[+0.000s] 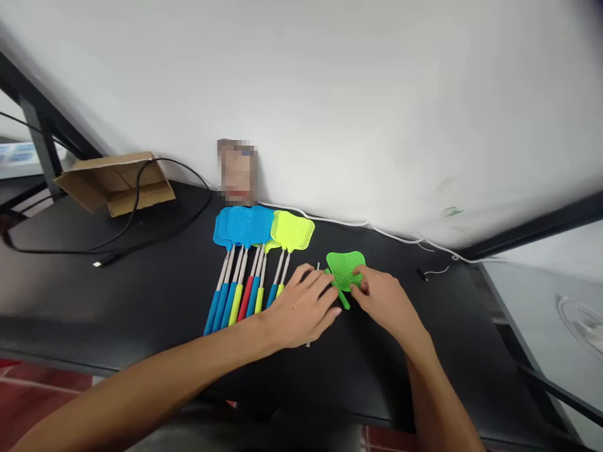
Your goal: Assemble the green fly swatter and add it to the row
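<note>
Both hands on a green swatter head, black desk.

My right hand [384,301] pinches the green swatter head [345,269] at its right edge; my left hand [304,306] lies flat, fingers loosely spread, touching its green neck and covering a thin metal rod [308,344]. Just left, a row of swatters [249,263] with blue and yellow heads lies side by side. A cardboard box [115,182] sits far left by the wall.

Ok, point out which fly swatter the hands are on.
The green fly swatter, lying apart to the right of the row; both hands touch it, the rest lie untouched.
</note>
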Demonstrator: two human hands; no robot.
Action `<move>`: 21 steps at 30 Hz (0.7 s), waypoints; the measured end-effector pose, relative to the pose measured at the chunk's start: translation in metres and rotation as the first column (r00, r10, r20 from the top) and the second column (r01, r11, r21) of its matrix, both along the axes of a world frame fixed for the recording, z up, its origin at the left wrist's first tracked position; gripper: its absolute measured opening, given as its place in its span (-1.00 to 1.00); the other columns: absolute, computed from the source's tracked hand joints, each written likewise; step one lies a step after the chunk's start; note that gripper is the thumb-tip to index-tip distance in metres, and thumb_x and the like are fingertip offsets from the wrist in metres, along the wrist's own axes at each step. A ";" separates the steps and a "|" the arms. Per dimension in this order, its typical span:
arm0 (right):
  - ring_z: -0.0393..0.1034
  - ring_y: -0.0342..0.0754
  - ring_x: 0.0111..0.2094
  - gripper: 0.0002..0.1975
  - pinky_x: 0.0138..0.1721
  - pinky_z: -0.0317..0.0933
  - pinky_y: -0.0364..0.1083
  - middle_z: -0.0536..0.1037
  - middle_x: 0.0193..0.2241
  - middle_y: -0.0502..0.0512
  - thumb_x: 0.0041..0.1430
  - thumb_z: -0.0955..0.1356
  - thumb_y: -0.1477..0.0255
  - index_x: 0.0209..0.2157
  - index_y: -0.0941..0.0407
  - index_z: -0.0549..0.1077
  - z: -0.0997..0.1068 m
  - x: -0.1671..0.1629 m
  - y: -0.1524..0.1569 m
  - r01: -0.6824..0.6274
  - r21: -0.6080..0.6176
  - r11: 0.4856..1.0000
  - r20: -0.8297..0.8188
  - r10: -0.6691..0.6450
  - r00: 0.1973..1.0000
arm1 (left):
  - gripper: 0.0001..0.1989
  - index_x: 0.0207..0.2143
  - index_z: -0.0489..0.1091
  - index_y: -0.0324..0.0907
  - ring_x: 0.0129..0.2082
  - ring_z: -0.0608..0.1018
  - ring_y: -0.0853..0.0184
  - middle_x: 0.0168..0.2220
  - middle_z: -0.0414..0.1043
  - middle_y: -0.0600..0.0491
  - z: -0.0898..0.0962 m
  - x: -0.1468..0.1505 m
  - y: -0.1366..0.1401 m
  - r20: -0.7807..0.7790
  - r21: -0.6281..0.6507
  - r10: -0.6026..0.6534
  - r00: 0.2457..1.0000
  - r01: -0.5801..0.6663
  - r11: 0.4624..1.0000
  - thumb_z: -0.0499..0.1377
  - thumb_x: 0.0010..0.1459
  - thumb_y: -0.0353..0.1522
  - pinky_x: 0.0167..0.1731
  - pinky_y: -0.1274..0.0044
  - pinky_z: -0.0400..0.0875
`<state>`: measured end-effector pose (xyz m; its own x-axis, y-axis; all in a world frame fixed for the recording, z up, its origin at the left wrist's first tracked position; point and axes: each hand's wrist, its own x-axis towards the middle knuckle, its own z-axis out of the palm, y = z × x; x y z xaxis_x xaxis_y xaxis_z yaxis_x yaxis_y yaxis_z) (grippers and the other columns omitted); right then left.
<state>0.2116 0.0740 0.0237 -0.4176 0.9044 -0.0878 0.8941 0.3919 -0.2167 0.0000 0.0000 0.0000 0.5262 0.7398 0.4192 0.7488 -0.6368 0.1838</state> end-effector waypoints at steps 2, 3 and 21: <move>0.41 -0.03 -0.40 -0.90 -0.37 -0.01 -0.09 0.56 -0.38 0.05 0.32 0.32 0.39 -0.23 0.09 0.47 0.002 -0.004 -0.003 0.035 0.061 0.998 -0.008 -0.035 0.999 | -0.74 -0.17 0.47 -0.27 -0.12 0.49 0.10 -0.19 0.49 -0.13 0.006 -0.007 0.002 0.027 0.045 0.049 0.998 -0.050 0.998 0.03 0.40 -0.33 -0.03 0.25 0.29; 0.40 -0.03 -0.42 -0.87 -0.38 -0.02 -0.08 0.54 -0.39 0.04 0.34 0.31 0.36 -0.29 0.09 0.45 0.002 -0.006 -0.005 0.048 0.084 0.995 -0.012 -0.048 0.999 | -0.74 -0.24 0.47 -0.25 -0.19 0.48 0.11 -0.27 0.47 -0.10 0.007 -0.011 0.004 0.025 0.056 0.099 0.995 -0.101 0.993 0.03 0.39 -0.33 -0.09 0.26 0.29; 0.41 -0.03 -0.41 -0.83 -0.44 -0.15 -0.07 0.55 -0.36 0.02 0.35 0.33 0.34 -0.34 0.10 0.35 -0.003 -0.037 -0.031 -0.124 -0.002 0.992 0.095 0.123 0.988 | -0.71 -0.51 0.49 -0.25 -0.36 0.50 0.09 -0.51 0.50 -0.11 -0.005 -0.011 0.007 -0.193 -0.139 0.257 0.947 -0.285 0.948 0.13 0.21 -0.31 -0.10 0.19 0.20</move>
